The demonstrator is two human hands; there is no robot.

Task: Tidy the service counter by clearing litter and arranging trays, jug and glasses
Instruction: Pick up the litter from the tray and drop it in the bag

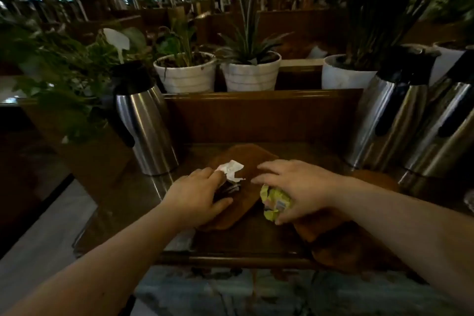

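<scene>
My left hand [197,194] is closed around crumpled litter, a white paper scrap [230,169] sticking out above a dark wrapper [229,188]. My right hand [295,187] grips a crumpled yellow-green wrapper [274,204]. Both hands hover over a brown wooden tray [246,159] lying flat on the dark service counter [123,197]. Another brown tray [343,246] lies partly under my right forearm. A steel jug [143,123] with a black handle stands at the left of the counter.
Two steel thermos jugs [384,115] [446,131] stand at the right. White plant pots [186,72] [252,72] [343,74] sit on a raised ledge behind the counter's wooden back wall. Leafy plants crowd the left side. A glass rim [470,200] shows at the far right edge.
</scene>
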